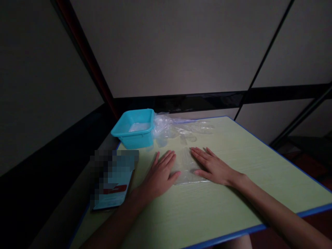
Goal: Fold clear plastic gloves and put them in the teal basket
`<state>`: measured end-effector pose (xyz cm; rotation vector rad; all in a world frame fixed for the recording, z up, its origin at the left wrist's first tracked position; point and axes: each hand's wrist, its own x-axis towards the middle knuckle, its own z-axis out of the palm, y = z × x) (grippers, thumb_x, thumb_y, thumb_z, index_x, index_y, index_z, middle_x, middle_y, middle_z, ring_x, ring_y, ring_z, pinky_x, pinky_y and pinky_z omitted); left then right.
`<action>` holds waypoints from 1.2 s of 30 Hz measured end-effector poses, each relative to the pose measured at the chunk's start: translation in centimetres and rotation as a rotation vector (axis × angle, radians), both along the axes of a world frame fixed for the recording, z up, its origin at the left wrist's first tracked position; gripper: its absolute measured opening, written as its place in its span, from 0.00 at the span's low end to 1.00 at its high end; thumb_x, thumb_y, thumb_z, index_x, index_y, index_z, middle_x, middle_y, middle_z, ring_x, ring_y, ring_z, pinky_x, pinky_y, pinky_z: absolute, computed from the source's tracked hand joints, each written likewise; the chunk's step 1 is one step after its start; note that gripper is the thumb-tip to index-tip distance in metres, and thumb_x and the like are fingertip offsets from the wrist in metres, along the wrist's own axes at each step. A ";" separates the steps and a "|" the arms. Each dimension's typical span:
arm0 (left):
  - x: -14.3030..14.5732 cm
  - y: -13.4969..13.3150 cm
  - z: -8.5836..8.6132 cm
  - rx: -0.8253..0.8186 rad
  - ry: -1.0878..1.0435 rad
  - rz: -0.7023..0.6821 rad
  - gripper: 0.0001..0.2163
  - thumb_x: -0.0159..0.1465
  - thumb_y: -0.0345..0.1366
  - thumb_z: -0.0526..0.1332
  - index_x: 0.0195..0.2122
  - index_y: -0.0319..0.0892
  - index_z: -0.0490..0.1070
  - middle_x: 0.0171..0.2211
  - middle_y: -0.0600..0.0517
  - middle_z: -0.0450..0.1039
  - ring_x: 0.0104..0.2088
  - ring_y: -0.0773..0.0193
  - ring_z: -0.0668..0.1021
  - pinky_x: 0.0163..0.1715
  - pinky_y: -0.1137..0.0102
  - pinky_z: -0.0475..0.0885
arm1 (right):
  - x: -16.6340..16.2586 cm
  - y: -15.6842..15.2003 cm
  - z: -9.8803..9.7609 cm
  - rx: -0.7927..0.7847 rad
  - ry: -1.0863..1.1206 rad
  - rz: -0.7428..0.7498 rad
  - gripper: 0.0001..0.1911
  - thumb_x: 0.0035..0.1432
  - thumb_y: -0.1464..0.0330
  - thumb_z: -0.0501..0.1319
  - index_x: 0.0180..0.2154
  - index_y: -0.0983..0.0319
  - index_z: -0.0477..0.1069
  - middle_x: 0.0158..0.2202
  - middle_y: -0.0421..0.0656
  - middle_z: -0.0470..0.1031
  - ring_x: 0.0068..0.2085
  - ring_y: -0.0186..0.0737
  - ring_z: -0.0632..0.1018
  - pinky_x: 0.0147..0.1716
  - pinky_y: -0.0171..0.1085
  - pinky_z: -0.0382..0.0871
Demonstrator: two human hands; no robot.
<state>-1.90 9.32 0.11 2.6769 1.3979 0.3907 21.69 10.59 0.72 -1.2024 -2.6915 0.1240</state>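
Observation:
A clear plastic bag (187,169) lies flat on the pale green table, its near edge showing as a shiny line. My left hand (162,173) rests palm down at the bag's left side, fingers stretched out and thumb on or beside its edge. On the right part of the bag lies my right hand (211,166), also palm down with fingers extended. Neither hand grips anything. Parts of the bag are hidden under the hands, and its outline is hard to make out against the table.
A turquoise plastic basket (137,140) with something whitish inside stands at the table's back left. Beside it crumpled clear plastic (178,126) spreads along the back. A partly blurred tablet-like device (114,183) lies at the left. The table (259,180) has a blue edge; cabinet panels rise behind it.

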 end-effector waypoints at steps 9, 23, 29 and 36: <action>0.0 -0.1 0.1 -0.012 0.035 -0.045 0.30 0.60 0.46 0.52 0.59 0.36 0.49 0.61 0.41 0.48 0.61 0.56 0.50 0.58 0.54 0.38 | 0.3 -0.3 -0.7 0.017 0.018 0.078 0.40 0.57 0.49 0.46 0.61 0.67 0.40 0.61 0.54 0.47 0.61 0.49 0.52 0.58 0.52 0.41; -0.7 0.0 0.2 -0.071 0.203 -0.037 0.38 0.58 0.56 0.49 0.61 0.32 0.42 0.62 0.36 0.40 0.62 0.50 0.43 0.56 0.50 0.38 | 0.9 -0.3 -1.2 0.061 -0.024 0.071 0.44 0.55 0.46 0.46 0.62 0.66 0.36 0.62 0.54 0.44 0.61 0.49 0.50 0.58 0.52 0.42; -0.7 0.0 0.3 -0.089 0.211 -0.028 0.41 0.56 0.57 0.51 0.61 0.31 0.42 0.62 0.35 0.39 0.62 0.50 0.43 0.56 0.51 0.37 | 1.0 -0.4 -1.1 0.047 -0.039 0.069 0.43 0.55 0.46 0.46 0.62 0.67 0.37 0.62 0.54 0.43 0.61 0.50 0.50 0.58 0.52 0.41; -0.9 -0.2 -0.3 -0.050 0.188 0.011 0.44 0.54 0.57 0.53 0.60 0.27 0.40 0.62 0.33 0.37 0.62 0.49 0.41 0.57 0.50 0.39 | 1.2 -0.4 -0.7 0.014 -0.033 0.068 0.44 0.55 0.46 0.46 0.62 0.67 0.35 0.62 0.53 0.41 0.62 0.48 0.47 0.58 0.52 0.42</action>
